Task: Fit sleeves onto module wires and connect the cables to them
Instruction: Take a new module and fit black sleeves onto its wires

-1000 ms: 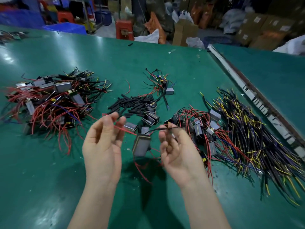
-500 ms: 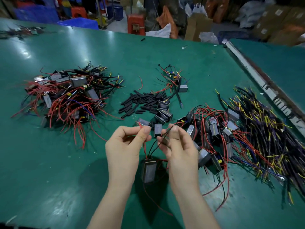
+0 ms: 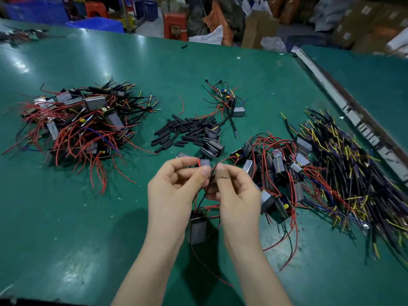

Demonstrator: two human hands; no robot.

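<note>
Two hands meet at frame centre: left hand (image 3: 174,186) pinches a red wire (image 3: 199,162), right hand (image 3: 235,188) pinches a black wire (image 3: 213,173); the module (image 3: 197,230) dangles just below the fingertips.

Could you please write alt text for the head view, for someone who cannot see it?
Two hands, left and right, pinch thin wires above a green table, with a grey module hanging below them. Wired modules are heaped at left, black sleeves lie in the middle, cables at right.
</note>
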